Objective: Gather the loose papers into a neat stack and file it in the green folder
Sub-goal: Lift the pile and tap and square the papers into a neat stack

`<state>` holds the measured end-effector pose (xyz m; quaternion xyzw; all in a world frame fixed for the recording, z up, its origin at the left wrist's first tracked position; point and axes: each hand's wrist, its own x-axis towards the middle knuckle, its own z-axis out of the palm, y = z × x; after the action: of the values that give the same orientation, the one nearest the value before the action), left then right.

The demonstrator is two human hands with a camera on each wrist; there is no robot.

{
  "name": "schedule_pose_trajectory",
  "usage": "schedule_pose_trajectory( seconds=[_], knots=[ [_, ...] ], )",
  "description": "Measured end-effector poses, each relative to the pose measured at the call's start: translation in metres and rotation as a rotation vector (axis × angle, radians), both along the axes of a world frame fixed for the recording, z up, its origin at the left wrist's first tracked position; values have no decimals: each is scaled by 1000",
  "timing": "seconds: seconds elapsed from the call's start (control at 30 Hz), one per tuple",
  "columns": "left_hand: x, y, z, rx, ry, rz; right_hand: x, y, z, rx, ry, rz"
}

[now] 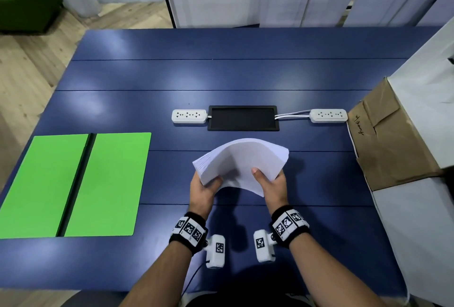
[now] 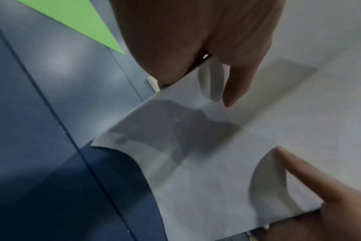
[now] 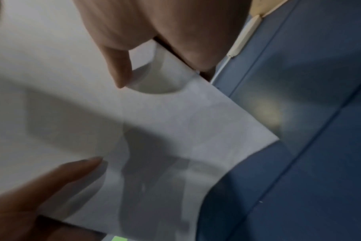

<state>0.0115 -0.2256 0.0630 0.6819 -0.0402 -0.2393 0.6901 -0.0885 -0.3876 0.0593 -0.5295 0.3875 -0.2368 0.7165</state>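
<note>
the head camera looks from above, forward and down, and takes in the whole blue table (image 1: 221, 75), with the green folder (image 1: 73, 183) well left of the fingers. the left wrist camera sits very near the left hand (image 2: 196, 40) and looks along it at the paper stack (image 2: 216, 163) under its fingers. the right wrist camera is just as near the right hand (image 3: 144, 24). all three views share the stack and the table beside the fingertips.
</note>
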Motion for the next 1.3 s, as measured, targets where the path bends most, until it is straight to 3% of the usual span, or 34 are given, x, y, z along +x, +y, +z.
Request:
schedule_pose_trajectory(
  seconds=[0.43, 0.6, 0.87, 1.03, 1.3],
  knots=[
    [7, 0, -14, 97, 120, -18, -6, -9, -16, 22, 101, 161],
    [17, 6, 9, 60, 18, -144, -7, -20, -2, -17, 84, 150],
    [34, 5, 53, -34, -209, -185, -2, -26, 27, -97, -9, 139],
    [28, 1, 53, -94, -121, -134, 1, -20, 27, -62, -16, 102],
    [25, -9, 52, -34, -14, -68, 11, -19, 30, -92, 19, 79]
  ],
)
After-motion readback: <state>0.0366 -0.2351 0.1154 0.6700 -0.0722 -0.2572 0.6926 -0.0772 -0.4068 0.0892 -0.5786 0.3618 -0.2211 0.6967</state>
